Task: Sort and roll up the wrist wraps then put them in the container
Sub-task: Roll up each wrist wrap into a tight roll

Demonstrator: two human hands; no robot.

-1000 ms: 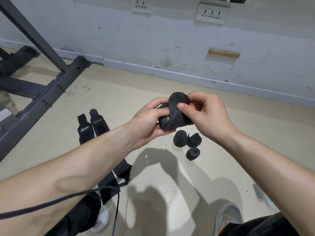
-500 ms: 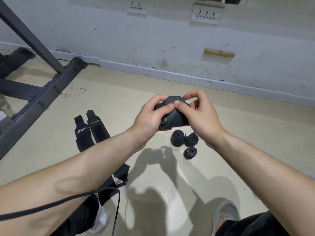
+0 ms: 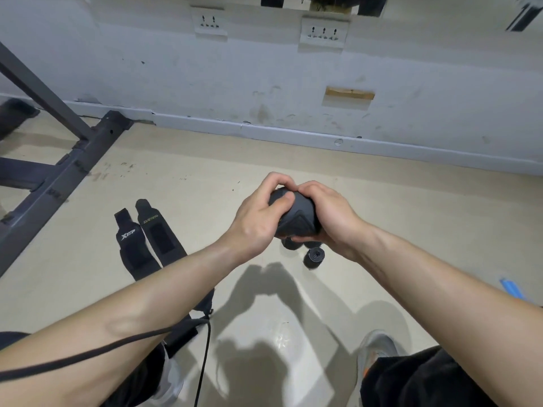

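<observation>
At the far left the dark rack frame [image 3: 61, 168] stands on the floor [image 3: 205, 168]. Just right of it two flat wraps [image 3: 160, 236] lie side by side, unrolled, their near ends hidden under our left forearm. A black cord [image 3: 123, 342] crosses that forearm.

Next comes our left hand [image 3: 255, 224], its grip curled round the left side of the dark roll [image 3: 298, 221], thumb pressed on top. The roll is held in the air between both hands, above the floor. Our right hand [image 3: 332, 218] clamps the other side, fingers wrapped underneath. Just below the hands one finished roll [image 3: 314, 257] stands on the floor, with at least one more beside it mostly hidden by our hands. A blue thing [image 3: 511, 289] lies at the right edge; we cannot tell what it is. No container is in view.

We judge that we are closing off this roll. If the outer flap is not pressed down firmly, it could spring loose once either grip eases, and the layers would unwind. Setting it down carelessly could knock the finished rolls right beneath it and send them rolling. The cord could also snag the flat wraps when we reach for them.
</observation>
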